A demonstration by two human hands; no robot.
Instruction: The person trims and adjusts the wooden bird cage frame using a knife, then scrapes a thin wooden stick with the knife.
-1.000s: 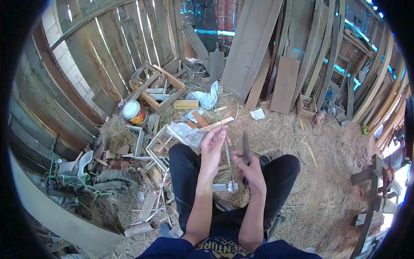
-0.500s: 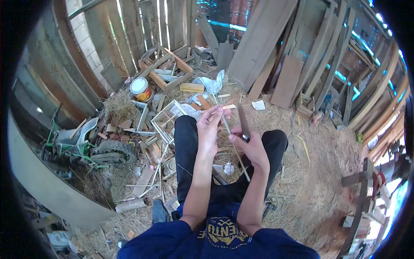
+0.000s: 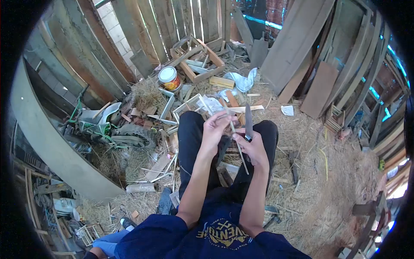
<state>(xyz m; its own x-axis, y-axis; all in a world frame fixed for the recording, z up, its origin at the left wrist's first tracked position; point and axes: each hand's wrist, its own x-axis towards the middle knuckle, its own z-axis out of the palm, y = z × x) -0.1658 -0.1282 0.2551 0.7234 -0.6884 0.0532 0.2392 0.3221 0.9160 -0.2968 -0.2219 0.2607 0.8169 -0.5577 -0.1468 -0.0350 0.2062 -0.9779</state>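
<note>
Between my knees, a thin wooden stick (image 3: 240, 156) slants down toward my lap. The fingers of my left hand (image 3: 214, 133) are closed round its upper part. My right hand (image 3: 253, 150) is wrapped round the dark handle of a knife (image 3: 249, 121), whose broad blade points up and away from me, just right of the stick. My right thumb lies against or very near the stick; I cannot tell if the blade touches it. Beyond my left knee sits a small frame of light wooden slats (image 3: 189, 106), partly hidden by the knee.
A paint can (image 3: 169, 79) and a wooden box frame (image 3: 202, 74) stand ahead among scraps. Planks (image 3: 297, 39) lean on the far right wall. At left are a small wheeled vehicle (image 3: 129, 134) and a curved panel (image 3: 60, 142). Another person's blue-clad leg (image 3: 108, 245) shows lower left.
My view has swung left, so the surroundings appear further right. My left hand has come lower and its fingers curl more round the stick. The knife stays upright in my right hand.
</note>
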